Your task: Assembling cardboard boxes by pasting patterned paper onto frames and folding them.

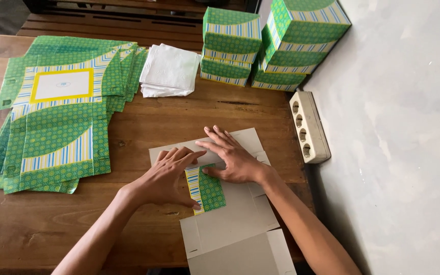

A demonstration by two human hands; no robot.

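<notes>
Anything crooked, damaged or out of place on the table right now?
Nothing damaged. The top-right assembled green box sits tilted on its stack, and the flat box blanks are fanned unevenly. Both the left hand and right hand press flat on the grey cardboard blank.

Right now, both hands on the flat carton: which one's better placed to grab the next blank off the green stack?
Probably the left hand. It lies on the side of the grey carton blank nearer the stack of flat green blanks. The right hand presses the fold on the wall side and would have to cross over.
</notes>
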